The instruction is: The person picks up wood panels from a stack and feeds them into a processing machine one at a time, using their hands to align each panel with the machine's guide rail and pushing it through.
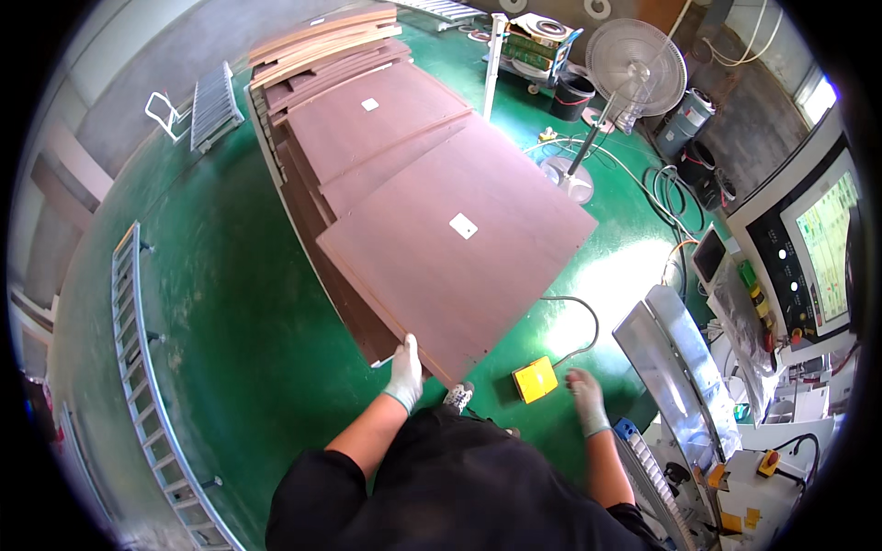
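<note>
Two gloved hands are in view: your left hand [405, 370] has its grip clamped on the near corner of the top brown board [455, 243], which lies on the stack [303, 197] on the green floor [230, 303]. Your right hand [585, 393] hangs free beside the yellow pedal box [535, 379], fingers apparently loosely apart, holding nothing.

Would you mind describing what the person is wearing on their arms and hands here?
Both hands wear thin, light-coloured, close-fitting work gloves: the left hand and the right hand alike, each glove ending in a snug cuff at the wrist. The forearms are bare below short black sleeves of a dark top. No watch, cables or markings show.
</note>
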